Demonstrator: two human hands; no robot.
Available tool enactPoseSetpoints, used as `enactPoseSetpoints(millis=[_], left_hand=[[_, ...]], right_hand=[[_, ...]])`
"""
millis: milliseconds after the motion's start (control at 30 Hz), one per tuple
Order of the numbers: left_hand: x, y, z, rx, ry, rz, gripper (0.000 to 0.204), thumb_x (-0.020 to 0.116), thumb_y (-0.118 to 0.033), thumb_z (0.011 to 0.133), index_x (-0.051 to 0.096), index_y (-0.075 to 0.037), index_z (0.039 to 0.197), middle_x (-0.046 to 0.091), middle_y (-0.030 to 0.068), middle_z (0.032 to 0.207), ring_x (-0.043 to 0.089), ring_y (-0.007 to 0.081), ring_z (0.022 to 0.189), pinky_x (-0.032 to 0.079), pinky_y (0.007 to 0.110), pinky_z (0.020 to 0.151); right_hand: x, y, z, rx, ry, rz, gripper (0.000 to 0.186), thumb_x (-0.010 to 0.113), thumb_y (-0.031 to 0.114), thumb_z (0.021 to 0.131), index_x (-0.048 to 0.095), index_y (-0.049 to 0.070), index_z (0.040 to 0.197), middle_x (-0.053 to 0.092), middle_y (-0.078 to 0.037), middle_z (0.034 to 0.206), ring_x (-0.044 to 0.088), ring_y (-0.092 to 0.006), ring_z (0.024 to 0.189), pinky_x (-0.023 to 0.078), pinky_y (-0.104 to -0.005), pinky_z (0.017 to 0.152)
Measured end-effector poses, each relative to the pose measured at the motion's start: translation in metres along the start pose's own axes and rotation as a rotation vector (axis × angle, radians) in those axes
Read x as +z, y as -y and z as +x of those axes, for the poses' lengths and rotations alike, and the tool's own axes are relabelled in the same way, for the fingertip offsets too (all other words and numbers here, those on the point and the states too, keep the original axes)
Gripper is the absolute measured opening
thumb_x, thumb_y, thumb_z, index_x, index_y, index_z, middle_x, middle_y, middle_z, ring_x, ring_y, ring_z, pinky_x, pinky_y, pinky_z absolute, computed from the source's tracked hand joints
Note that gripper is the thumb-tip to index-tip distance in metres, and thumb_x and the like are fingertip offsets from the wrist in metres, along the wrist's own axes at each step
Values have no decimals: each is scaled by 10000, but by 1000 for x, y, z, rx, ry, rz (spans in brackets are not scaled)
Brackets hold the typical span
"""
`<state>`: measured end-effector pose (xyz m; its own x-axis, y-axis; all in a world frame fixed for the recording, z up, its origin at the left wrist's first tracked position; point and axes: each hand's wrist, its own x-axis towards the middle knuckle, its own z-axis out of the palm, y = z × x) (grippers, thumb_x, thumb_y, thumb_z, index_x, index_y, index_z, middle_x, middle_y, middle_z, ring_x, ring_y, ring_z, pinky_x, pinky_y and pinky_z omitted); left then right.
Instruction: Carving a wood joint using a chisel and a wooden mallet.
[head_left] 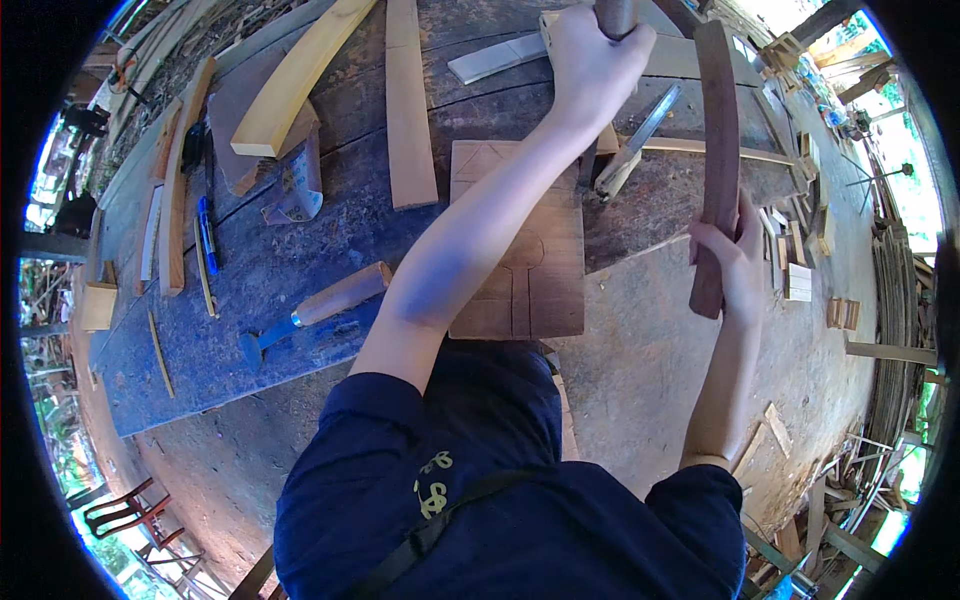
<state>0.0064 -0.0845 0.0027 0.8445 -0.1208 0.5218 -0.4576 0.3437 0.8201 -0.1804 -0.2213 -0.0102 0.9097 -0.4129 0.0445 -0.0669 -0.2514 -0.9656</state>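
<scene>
My left hand (598, 72) is closed around a cylinder (617, 15), cut off by the upper edge of view; I cannot tell what it is. My right hand (737, 262) is closed around the lower part of a dark strip (720, 140), which stands nearly lengthwise in view. The board (552, 265), marked with a round-headed outline, lies at the table (350, 180) edge before my body, partly under my left forearm. The knife (638, 143) lies between cylinder and strip.

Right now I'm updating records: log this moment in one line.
Left hand: holds grey-brown cylindrical object | Right hand: holds dark-brown wooden bar | Under left forearm: outlined brown rectangular board
</scene>
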Motion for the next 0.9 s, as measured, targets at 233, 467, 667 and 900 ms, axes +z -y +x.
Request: enactPoseSetpoints(millis=[233,467,667,900], left_hand=[[6,14,9,-43,-40,58,260,626,-115,846,533,-2,631,502,21,475,531,127,395,387,309,387],[11,18,13,-72,-66,115,262,632,-144,846,599,9,636,530,38,473,557,135,403,403,311,382],[9,23,17,-50,-57,107,318,627,-159,861,574,-2,589,518,34,448,549,137,385,403,312,374],[11,15,12,-61,-83,127,321,633,-159,859,569,-3,586,527,35,451,557,138,387,408,312,372]], right_hand=[[-9,-18,-30,81,5,-11,425,674,-1,720,530,2,1120,571,-30,745,550,-98,579,439,-245,515],[-17,-28,-49,135,-15,20,451,672,1,718,520,1,1142,576,-34,751,555,-103,587,445,-245,522],[-20,-33,-55,156,-25,51,424,673,2,718,527,4,1116,570,-29,747,557,-107,584,452,-253,523],[-21,-39,-58,163,0,60,405,670,-1,720,529,8,1099,555,-23,730,549,-106,580,453,-256,525]])
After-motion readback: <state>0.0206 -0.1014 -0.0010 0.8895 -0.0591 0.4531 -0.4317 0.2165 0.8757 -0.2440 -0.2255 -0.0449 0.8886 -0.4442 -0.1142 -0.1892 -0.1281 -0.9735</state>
